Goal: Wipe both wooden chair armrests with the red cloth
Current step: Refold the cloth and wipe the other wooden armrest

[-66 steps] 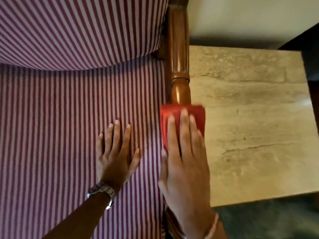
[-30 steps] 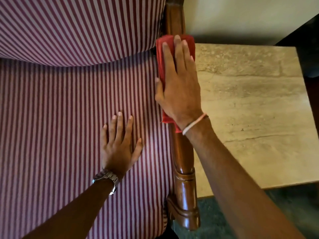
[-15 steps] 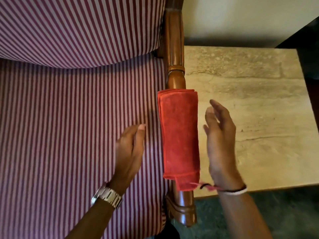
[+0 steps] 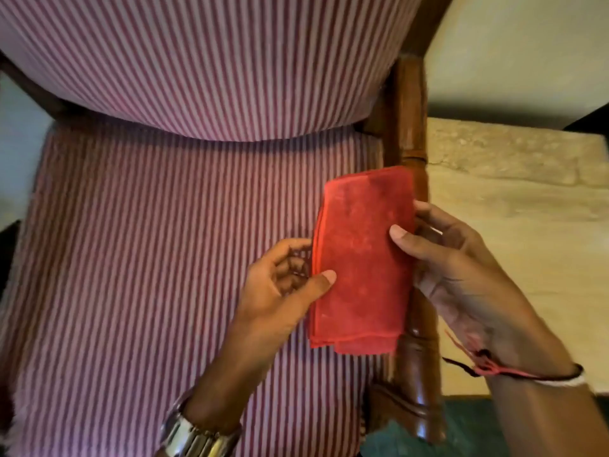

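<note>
The folded red cloth is held flat between both hands, just left of the right wooden armrest and above the striped seat. My left hand pinches its left edge with the thumb on top. My right hand grips its right edge, thumb on top and fingers underneath. The armrest runs from the chair back down to a carved end; its middle is hidden behind the cloth and my right hand. Of the left armrest only a dark bit of frame shows at the upper left.
The chair has a red-and-white striped seat and backrest. A beige stone-topped side table stands right against the armrest. A pale wall is behind it, and dark green floor shows below.
The cloth lay draped over the right armrest with both hands beside it; now both hands have lifted it off and shifted it left over the seat. The view has swung left.
</note>
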Tool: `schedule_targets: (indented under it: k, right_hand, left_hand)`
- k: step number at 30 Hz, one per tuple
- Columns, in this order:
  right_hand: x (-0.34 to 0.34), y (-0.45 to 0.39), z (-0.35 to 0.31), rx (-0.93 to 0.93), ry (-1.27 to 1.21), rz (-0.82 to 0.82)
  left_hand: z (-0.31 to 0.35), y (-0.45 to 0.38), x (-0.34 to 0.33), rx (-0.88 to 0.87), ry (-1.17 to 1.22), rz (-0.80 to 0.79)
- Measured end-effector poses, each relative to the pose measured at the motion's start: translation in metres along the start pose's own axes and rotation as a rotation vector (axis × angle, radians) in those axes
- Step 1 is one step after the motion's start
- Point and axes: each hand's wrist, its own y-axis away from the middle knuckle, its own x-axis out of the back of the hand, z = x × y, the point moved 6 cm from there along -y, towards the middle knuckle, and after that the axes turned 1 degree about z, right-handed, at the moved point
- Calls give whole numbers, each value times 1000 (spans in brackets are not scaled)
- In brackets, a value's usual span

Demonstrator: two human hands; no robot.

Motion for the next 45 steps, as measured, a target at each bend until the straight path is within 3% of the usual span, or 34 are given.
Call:
schedule_targets:
  k: [3, 7, 12, 16, 19, 21, 22, 25, 26, 28, 31, 41, 45]
  right_hand:
    - [-84, -2, 7, -12, 54, -101]
    - [-212, -4, 22, -53, 60, -257]
    - [-368, -9, 39, -92, 52, -429]
    - [-440, -33, 81, -153, 149, -459]
    - [-443, -57, 124, -242, 144, -475]
    - [-427, -75, 147, -207, 111, -414]
    - [-408, -85, 154, -89, 223, -325]
    - [-350, -106, 179, 331, 1121, -24]
    - [-337, -109, 193, 386, 1392, -11]
    - [-321, -113, 216, 457, 1650, -64]
    - [-315, -123, 235, 518, 1720, -38]
    - [-312, -128, 242, 549, 1810, 41]
    - [-315, -123, 243, 574, 1793, 53]
  left_hand:
    - [30, 11, 87, -150, -115, 149]
    - [74, 43, 215, -288, -450, 510]
    - [114, 76, 347, -256, -660, 849]
    - [101, 58, 400, -94, -860, 883]
    - [72, 36, 410, 36, -940, 822]
    - [64, 30, 410, -111, -1049, 806]
    - [64, 29, 406, -245, -1131, 783]
    - [53, 15, 388, -515, -1368, 546]
    - [50, 9, 384, -506, -1393, 486]
    - [50, -3, 381, -418, -1407, 471]
    - [58, -21, 382, -353, -1430, 476]
    - [129, -118, 388, -528, -1358, 478]
    - [104, -88, 394, -468, -1323, 486]
